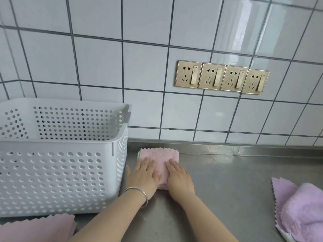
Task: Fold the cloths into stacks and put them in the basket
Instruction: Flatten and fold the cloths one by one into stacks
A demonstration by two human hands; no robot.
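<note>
From the head camera, looking down at a steel worktop (227, 175) set against a white tiled wall (139, 67), a folded pink cloth (161, 157) lies flat just right of a white perforated basket (57, 172). A thin green edge (139, 154) shows under the pink cloth's far left corner, so it seems to lie on another cloth. Both hands rest on top of this cloth, palms down. The left hand (144, 175) has its fingers straight and close together, pressing the left half, with the thumb spread out toward the basket wall; a silver bangle (139, 196) circles that wrist. The right hand (178, 179) also lies flat with straight fingers on the right half, covering the cloth's near right corner. Neither hand curls round anything. The basket stands on the worktop at the left, and the part of its inside that can be seen holds nothing. A loose lilac cloth (300, 210) lies crumpled at the right edge, well apart from the hands. Another pink cloth (36, 229) lies at the bottom left, in front of the basket. Four gold wall sockets (222, 76) sit in a row on the tiles.
</note>
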